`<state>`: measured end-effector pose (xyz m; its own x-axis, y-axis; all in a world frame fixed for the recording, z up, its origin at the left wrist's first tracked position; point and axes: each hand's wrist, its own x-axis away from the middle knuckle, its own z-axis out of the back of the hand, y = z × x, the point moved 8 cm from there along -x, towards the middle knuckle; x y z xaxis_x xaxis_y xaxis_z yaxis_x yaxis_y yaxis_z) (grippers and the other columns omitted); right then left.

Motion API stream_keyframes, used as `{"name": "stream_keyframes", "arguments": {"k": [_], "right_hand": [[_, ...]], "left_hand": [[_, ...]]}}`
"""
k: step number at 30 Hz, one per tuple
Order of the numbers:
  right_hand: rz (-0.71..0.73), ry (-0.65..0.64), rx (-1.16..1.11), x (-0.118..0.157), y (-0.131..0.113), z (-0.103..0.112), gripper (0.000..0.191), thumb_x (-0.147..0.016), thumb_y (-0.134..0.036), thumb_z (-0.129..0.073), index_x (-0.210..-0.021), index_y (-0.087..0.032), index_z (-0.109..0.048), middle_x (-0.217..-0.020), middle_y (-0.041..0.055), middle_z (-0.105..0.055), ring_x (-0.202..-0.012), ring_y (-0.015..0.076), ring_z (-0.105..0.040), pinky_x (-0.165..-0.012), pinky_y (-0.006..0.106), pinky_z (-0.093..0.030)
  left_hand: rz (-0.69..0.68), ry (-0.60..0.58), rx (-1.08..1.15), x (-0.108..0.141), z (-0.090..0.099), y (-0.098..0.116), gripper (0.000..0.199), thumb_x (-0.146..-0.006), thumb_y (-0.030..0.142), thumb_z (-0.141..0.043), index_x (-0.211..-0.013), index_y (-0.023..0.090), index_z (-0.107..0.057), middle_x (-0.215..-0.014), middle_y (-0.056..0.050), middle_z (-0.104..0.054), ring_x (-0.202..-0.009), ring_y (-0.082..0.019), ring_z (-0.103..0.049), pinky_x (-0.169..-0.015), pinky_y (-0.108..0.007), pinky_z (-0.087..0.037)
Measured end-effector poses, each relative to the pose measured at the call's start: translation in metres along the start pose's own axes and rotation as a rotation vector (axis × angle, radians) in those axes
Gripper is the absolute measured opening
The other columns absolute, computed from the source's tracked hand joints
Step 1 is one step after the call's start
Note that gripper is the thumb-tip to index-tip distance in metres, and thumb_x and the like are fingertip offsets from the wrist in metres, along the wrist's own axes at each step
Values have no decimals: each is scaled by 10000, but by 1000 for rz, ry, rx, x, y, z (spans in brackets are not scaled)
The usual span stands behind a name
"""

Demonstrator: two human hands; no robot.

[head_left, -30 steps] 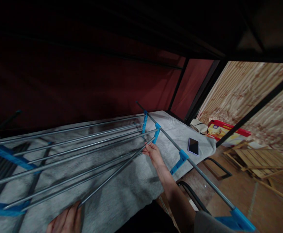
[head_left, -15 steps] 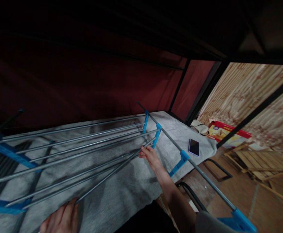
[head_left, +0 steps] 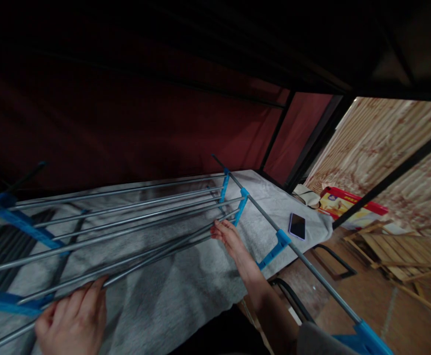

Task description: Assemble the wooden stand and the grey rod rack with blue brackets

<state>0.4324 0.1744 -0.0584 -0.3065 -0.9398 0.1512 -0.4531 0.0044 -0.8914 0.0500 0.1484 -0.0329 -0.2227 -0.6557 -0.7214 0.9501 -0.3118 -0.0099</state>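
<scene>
A rack of grey metal rods [head_left: 137, 218] with blue plastic brackets [head_left: 26, 227] lies across a grey cloth [head_left: 186, 291]. At the lower left my left hand [head_left: 75, 315] is closed around a loose grey rod [head_left: 126, 271], which slants up to the right across the other rods. My right hand [head_left: 225, 234] pinches that rod near its far end, just left of a blue bracket [head_left: 241, 207]. The rod's tip lies close to this bracket; whether it sits in a slot is too small to tell.
A phone [head_left: 297, 226] lies on the cloth at the right. Beyond are a red and yellow box [head_left: 348, 204], a folded wooden chair [head_left: 400, 251] and black frame bars [head_left: 393, 172]. A dark red curtain [head_left: 145, 133] hangs behind.
My left hand has moved up and left with its end of the rod, which now lies closer to the neighbouring rods. My right hand has barely moved.
</scene>
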Motion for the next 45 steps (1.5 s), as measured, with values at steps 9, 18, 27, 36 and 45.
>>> {"name": "stream_keyframes", "arguments": {"k": [9,18,27,36,45], "right_hand": [[-20,-51,-42,2,-1,-13,306,-660,-435,-857,-758,-225,-657,-765,18,-695,-721,166,-646,-671,305,-532],[-77,-68,-48,-3,13,-28,416,-579,-472,-880,-806,-186,-683,-728,21,-715,-670,164,-651,-640,296,-523],[-70,-10,11,1,15,-19,396,-529,-477,-907,-667,-206,-653,-679,19,-703,-667,172,-648,-651,303,-521],[-76,-35,28,0,16,-12,346,-558,-404,-928,-710,-195,-699,-728,17,-724,-700,154,-686,-661,262,-567],[-88,-28,23,-5,19,-9,361,-521,-379,-951,-728,-191,-722,-742,13,-741,-696,143,-700,-653,243,-594]], "left_hand": [[-35,21,-52,-22,9,3,373,-935,276,-433,-1279,206,-558,-836,-36,-630,-802,-220,-537,-928,-400,-365],[-62,0,-96,-37,17,8,309,-956,260,-466,-1202,134,-603,-845,-31,-621,-825,-186,-533,-946,-363,-352],[149,13,70,-20,28,11,352,-938,199,-507,-1273,173,-612,-1280,-152,-590,-1212,-294,-518,-1087,-512,-275],[803,360,481,47,32,-57,364,-878,331,-587,-1202,165,-571,-1176,-134,-574,-1148,-263,-534,-968,-426,-454],[1251,524,1290,33,0,-92,318,-679,358,-771,-904,171,-645,-866,-21,-647,-770,-143,-635,-655,-241,-482]]}}
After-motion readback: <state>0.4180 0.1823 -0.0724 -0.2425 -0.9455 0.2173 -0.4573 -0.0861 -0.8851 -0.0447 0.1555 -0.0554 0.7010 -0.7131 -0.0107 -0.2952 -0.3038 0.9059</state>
